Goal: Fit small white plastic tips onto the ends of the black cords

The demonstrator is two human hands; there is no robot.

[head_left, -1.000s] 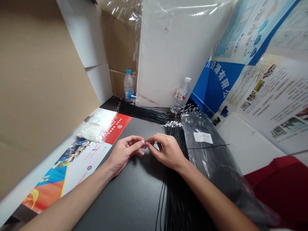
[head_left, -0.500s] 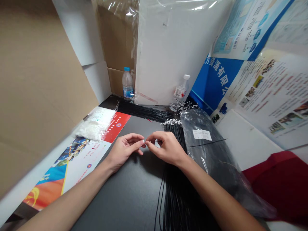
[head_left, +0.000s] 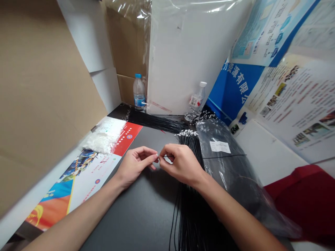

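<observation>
My left hand [head_left: 134,164] and my right hand [head_left: 179,162] meet fingertip to fingertip over the dark table [head_left: 146,212]. The left pinches a tiny white bead at its fingertips. The right pinches the end of a thin black cord [head_left: 225,156] that runs off to the right over a plastic bag. Just behind and under my right hand lies a bundle of black cords with white tips [head_left: 190,146], stretching toward me.
A bag of white beads [head_left: 106,137] lies at the left on printed posters. Another cord bundle [head_left: 157,122] crosses the back. Two water bottles [head_left: 138,92] stand by the white board. A clear bag of black cords [head_left: 230,164] lies at the right, with a red cloth [head_left: 306,198] beyond it.
Both hands stay pinched together in nearly the same spot; the view shifted slightly and the fingers adjusted a little.
</observation>
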